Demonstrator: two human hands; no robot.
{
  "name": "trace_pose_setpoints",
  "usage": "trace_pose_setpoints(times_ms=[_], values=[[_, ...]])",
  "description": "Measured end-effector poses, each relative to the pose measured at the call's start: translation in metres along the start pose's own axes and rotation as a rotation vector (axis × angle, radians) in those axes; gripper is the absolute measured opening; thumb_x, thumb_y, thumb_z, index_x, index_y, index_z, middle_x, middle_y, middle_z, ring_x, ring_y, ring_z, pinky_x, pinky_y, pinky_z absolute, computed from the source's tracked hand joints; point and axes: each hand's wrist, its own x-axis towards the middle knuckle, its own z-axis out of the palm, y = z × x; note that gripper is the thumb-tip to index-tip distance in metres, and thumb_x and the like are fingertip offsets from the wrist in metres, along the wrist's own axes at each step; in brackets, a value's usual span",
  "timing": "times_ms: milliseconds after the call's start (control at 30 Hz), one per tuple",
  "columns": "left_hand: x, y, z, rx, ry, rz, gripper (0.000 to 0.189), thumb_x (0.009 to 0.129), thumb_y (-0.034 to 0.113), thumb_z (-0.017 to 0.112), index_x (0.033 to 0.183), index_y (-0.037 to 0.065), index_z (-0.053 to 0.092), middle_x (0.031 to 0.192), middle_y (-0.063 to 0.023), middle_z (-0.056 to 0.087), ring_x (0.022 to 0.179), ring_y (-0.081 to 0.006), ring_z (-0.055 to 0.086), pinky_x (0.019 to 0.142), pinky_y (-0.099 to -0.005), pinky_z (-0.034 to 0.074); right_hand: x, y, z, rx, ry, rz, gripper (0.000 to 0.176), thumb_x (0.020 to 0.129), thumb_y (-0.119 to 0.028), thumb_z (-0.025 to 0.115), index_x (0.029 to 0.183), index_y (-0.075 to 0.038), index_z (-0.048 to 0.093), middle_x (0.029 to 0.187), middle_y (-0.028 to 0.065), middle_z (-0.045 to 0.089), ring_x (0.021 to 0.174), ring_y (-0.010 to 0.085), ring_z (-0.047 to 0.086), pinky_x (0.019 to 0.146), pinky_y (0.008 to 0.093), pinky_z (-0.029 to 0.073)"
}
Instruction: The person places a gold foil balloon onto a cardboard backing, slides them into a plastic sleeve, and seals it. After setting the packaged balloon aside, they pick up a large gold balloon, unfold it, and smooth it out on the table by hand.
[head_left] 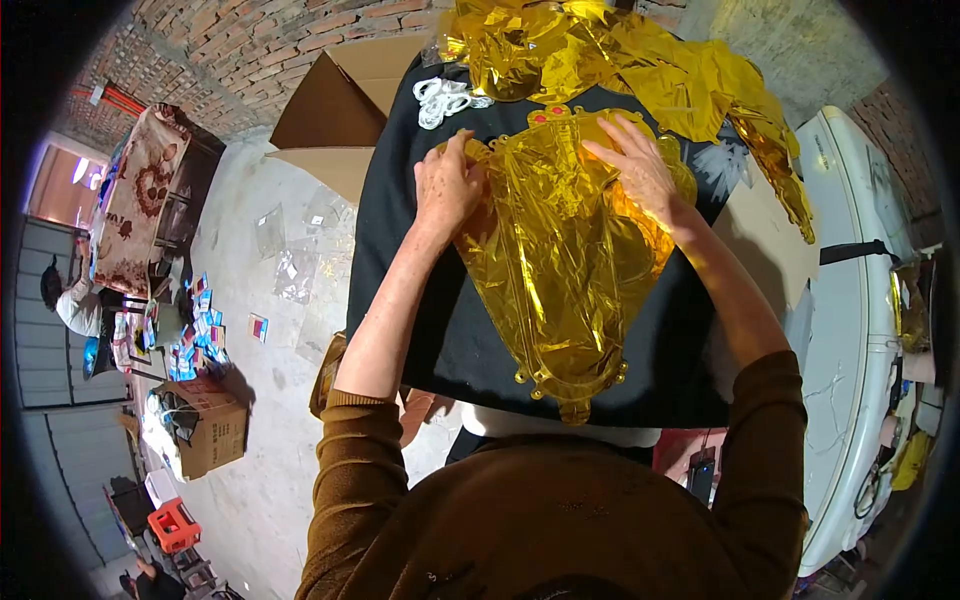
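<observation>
A flat, uninflated gold foil balloon [565,270] lies on the black-covered table in front of me. It is wide at the far end and narrows toward me, with small round tabs along its edge. My left hand [450,185] is at its far left corner, fingers curled on the foil edge. Spread across the far right part, my right hand [640,170] rests with fingers apart on the foil. Two red dots show on the balloon's far edge between the hands.
More crumpled gold foil [690,85] is heaped at the table's far side. White looped ribbon [440,100] lies at the far left, clear plastic strips [722,165] at the right. An open cardboard box [335,110] stands beyond the left edge. Another person [80,300] is far left.
</observation>
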Motion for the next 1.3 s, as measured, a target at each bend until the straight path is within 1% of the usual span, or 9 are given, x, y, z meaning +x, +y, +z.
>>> trace_pose_setpoints(times_ms=[100, 400, 500, 600, 700, 900, 1000, 1167, 1300], values=[[0.004, 0.001, 0.011, -0.049, 0.029, -0.023, 0.045, 0.09, 0.011, 0.065, 0.134, 0.005, 0.06, 0.103, -0.0165, 0.076, 0.1, -0.0342, 0.073, 0.089, -0.0406, 0.056, -0.004, -0.005, -0.01, 0.103, 0.062, -0.048, 0.08, 0.081, 0.011, 0.053, 0.151, -0.026, 0.053, 0.168, 0.008, 0.03, 0.155, 0.033, 0.023, 0.122, 0.0538, 0.027], [0.019, 0.004, 0.021, -0.117, -0.012, -0.13, 0.045, 0.089, 0.011, 0.062, 0.133, 0.004, 0.06, 0.104, -0.0164, 0.077, 0.102, -0.0326, 0.073, 0.091, -0.0406, 0.055, -0.002, -0.004, -0.007, 0.117, 0.05, -0.045, 0.078, 0.081, 0.012, 0.053, 0.15, -0.025, 0.054, 0.166, 0.0104, 0.032, 0.154, 0.0347, 0.026, 0.121, 0.0527, 0.029], [0.02, 0.008, 0.021, -0.102, -0.017, -0.155, 0.045, 0.088, 0.01, 0.062, 0.133, 0.006, 0.061, 0.105, -0.0153, 0.077, 0.102, -0.0326, 0.072, 0.093, -0.0416, 0.054, -0.003, 0.003, -0.006, 0.075, 0.002, -0.069, 0.077, 0.078, -0.003, 0.05, 0.154, -0.017, 0.049, 0.166, 0.0156, 0.031, 0.154, 0.0386, 0.023, 0.125, 0.0501, 0.019], [0.019, 0.012, 0.02, -0.099, -0.008, -0.105, 0.046, 0.088, 0.01, 0.062, 0.133, 0.007, 0.061, 0.106, -0.0135, 0.077, 0.106, -0.0324, 0.07, 0.096, -0.0425, 0.053, -0.006, -0.003, -0.005, 0.083, 0.059, -0.042, 0.082, 0.081, 0.013, 0.054, 0.154, -0.024, 0.047, 0.165, 0.0109, 0.033, 0.154, 0.0353, 0.026, 0.121, 0.053, 0.028], [0.018, 0.017, 0.021, -0.076, 0.06, -0.012, 0.042, 0.086, 0.006, 0.061, 0.128, 0.006, 0.065, 0.104, -0.0162, 0.075, 0.099, -0.0392, 0.066, 0.093, -0.0479, 0.051, -0.007, -0.003, -0.012, 0.078, 0.023, -0.055, 0.083, 0.082, 0.013, 0.056, 0.156, -0.022, 0.045, 0.166, 0.0112, 0.032, 0.154, 0.0353, 0.026, 0.121, 0.0529, 0.028], [0.018, 0.006, 0.023, -0.068, 0.02, -0.028, 0.045, 0.087, 0.007, 0.06, 0.132, 0.006, 0.063, 0.11, -0.0132, 0.077, 0.11, -0.0342, 0.067, 0.098, -0.0439, 0.051, -0.004, -0.002, -0.037, 0.062, -0.045, -0.093, 0.081, 0.083, 0.011, 0.057, 0.156, -0.02, 0.044, 0.164, 0.0122, 0.034, 0.154, 0.0358, 0.026, 0.122, 0.0527, 0.027], [0.015, 0.004, 0.024, -0.113, 0.019, -0.03, 0.044, 0.088, 0.008, 0.06, 0.131, 0.006, 0.064, 0.111, -0.0147, 0.076, 0.108, -0.0352, 0.069, 0.097, -0.0441, 0.053, 0.008, -0.013, -0.057, 0.123, -0.124, -0.012, 0.076, 0.084, 0.003, 0.062, 0.155, -0.019, 0.045, 0.163, 0.0125, 0.036, 0.154, 0.0358, 0.025, 0.122, 0.0532, 0.025], [0.013, 0.004, 0.029, -0.148, 0.027, -0.03, 0.044, 0.088, 0.008, 0.059, 0.131, 0.003, 0.064, 0.111, -0.0168, 0.076, 0.108, -0.0353, 0.071, 0.096, -0.0427, 0.054, 0.044, -0.038, -0.033, 0.111, -0.172, 0.07, 0.049, 0.104, -0.029, 0.055, 0.15, -0.013, 0.05, 0.16, 0.01, 0.041, 0.153, 0.03, 0.026, 0.124, 0.0523, 0.024], [0.011, 0.008, 0.028, -0.182, 0.025, -0.051, 0.043, 0.088, 0.006, 0.058, 0.13, 0.001, 0.063, 0.112, -0.0178, 0.076, 0.109, -0.0332, 0.072, 0.097, -0.0405, 0.054, 0.067, -0.063, 0.0, 0.15, -0.07, -0.002, 0.048, 0.103, -0.034, 0.057, 0.145, -0.012, 0.056, 0.157, 0.0113, 0.045, 0.152, 0.0303, 0.028, 0.122, 0.0538, 0.026]])
